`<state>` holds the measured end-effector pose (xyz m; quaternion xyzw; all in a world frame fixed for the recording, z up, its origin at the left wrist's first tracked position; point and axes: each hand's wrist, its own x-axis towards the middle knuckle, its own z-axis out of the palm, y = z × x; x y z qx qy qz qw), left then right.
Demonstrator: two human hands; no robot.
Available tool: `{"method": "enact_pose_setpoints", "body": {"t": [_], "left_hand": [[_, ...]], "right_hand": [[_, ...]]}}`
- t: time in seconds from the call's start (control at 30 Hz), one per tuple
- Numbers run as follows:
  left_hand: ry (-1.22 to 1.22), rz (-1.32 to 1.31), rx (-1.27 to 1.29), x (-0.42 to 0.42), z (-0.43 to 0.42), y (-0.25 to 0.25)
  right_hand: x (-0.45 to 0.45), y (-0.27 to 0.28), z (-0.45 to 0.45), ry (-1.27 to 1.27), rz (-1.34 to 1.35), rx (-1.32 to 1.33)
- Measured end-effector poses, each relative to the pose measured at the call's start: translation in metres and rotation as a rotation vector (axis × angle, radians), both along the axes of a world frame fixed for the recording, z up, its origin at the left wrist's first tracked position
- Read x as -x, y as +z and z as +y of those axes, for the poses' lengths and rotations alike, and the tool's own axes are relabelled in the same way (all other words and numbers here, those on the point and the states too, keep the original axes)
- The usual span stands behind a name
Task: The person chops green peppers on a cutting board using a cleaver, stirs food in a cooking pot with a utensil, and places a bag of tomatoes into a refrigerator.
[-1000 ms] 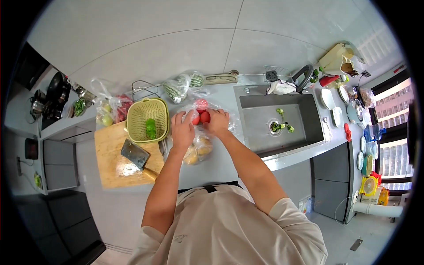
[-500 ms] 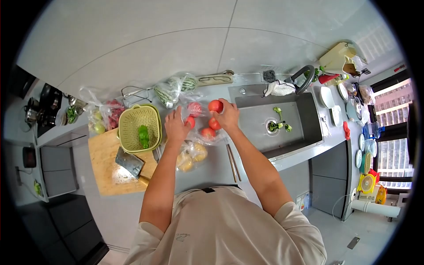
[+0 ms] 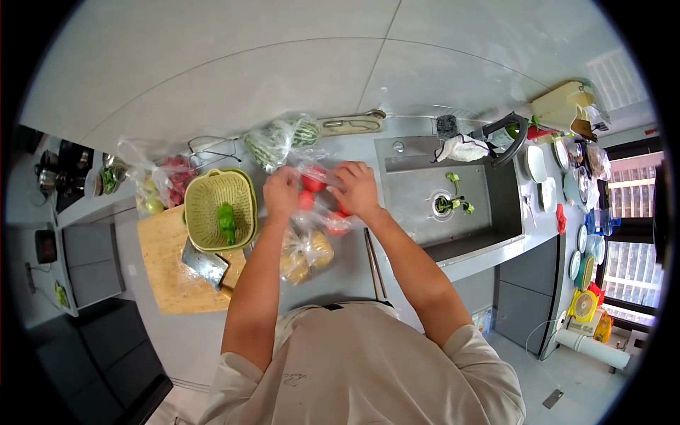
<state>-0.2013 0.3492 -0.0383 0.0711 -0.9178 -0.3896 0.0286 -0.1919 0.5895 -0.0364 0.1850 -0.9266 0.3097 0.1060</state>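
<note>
Red tomatoes [image 3: 314,180] lie in and around a clear plastic bag [image 3: 326,166] on the counter between my hands. My left hand [image 3: 282,193] has its fingers curled at the bag's left edge, closed on the thin plastic. From the other side, my right hand [image 3: 358,188] pinches the bag's film with thumb and fingers. One tomato [image 3: 336,224] sits below the right hand, and another [image 3: 345,209] is partly hidden by it. Just nearer to me, a second clear bag holds yellowish potatoes [image 3: 319,249].
To the left, a green basket [image 3: 251,205] with a green pepper [image 3: 226,223] overlaps a wooden board [image 3: 159,262] bearing a cleaver [image 3: 205,265]. Chopsticks [image 3: 374,262] lie near the sink [image 3: 471,237], which holds green scraps. Bagged striped green produce [image 3: 269,150] stands behind.
The tomato in my right hand is no longer visible there; those fingers now pinch the bag. My left hand has moved up slightly, off the small tomato beside it, to the bag's edge.
</note>
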Motion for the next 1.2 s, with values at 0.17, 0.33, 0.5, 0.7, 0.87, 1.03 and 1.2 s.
{"method": "enact_pose_setpoints", "body": {"t": [0.17, 0.33, 0.5, 0.7, 0.87, 1.03, 1.2], "left_hand": [[0.013, 0.156, 0.055, 0.003, -0.008, 0.003], [-0.103, 0.178, 0.103, -0.013, -0.015, 0.012], [-0.334, 0.152, 0.318, -0.051, -0.031, 0.033], [-0.23, -0.052, 0.235, -0.066, -0.028, 0.024], [-0.193, -0.094, 0.226, -0.068, -0.026, 0.033], [-0.161, -0.049, 0.199, -0.071, -0.027, 0.027], [-0.141, -0.097, 0.351, -0.067, -0.016, 0.04]], "right_hand": [[0.005, -0.007, -0.015, -0.027, 0.102, -0.224], [0.006, 0.008, -0.025, -0.246, 0.162, -0.251], [-0.02, 0.01, -0.032, 0.211, 0.003, -0.137], [-0.039, 0.016, -0.066, 0.193, -0.077, -0.277], [-0.034, 0.009, -0.071, 0.191, -0.114, -0.265], [-0.04, 0.021, -0.062, 0.22, -0.273, -0.166], [-0.043, 0.035, -0.045, 0.03, -0.125, 0.189]]}}
